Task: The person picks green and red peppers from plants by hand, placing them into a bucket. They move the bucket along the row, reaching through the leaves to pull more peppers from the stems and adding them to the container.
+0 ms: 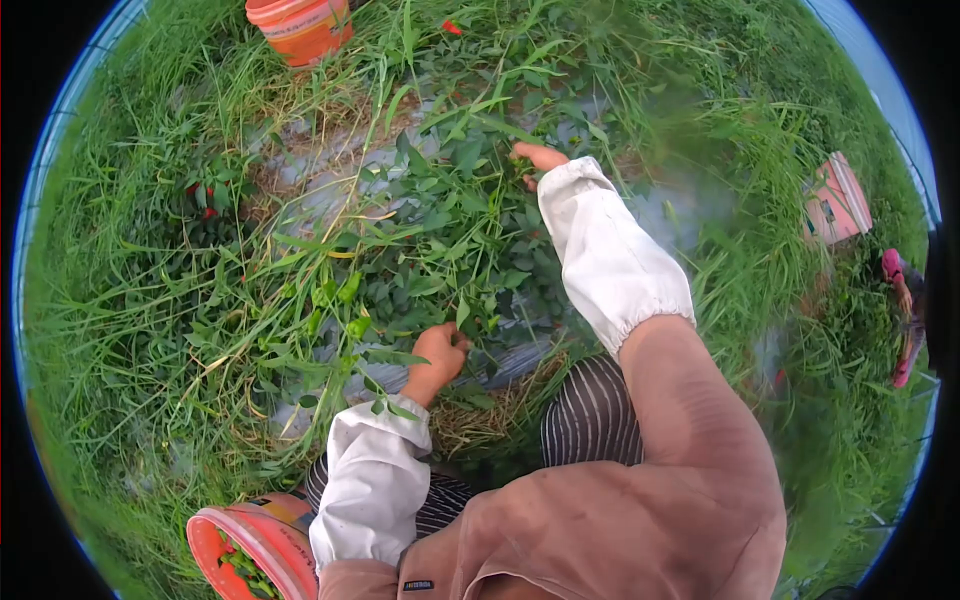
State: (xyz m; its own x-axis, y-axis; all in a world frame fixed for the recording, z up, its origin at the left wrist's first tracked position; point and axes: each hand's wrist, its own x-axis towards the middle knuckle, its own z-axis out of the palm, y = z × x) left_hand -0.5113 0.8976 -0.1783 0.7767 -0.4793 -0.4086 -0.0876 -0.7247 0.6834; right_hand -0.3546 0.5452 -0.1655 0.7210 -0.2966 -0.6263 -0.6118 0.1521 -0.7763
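Observation:
My left hand (438,362) is low at the near edge of a leafy green plant (470,240), its fingers curled inward among the leaves. What they hold, if anything, is hidden. Farther out, my right hand (540,160) reaches into the plant's upper right side. Its fingers bend around the foliage, and leaves cover what lies between them. White sleeve covers (615,250) sit on both forearms. Beside my left arm stands an orange-red bucket (205,545) holding small green and red peppers (240,572).
Another orange bucket (310,35) stands at the far left, and a pinkish bucket (838,200) tilts on the right. A person (905,300) in pink is at the right edge. Tall grass (130,280) and grey plastic sheeting (340,190) surround the plants.

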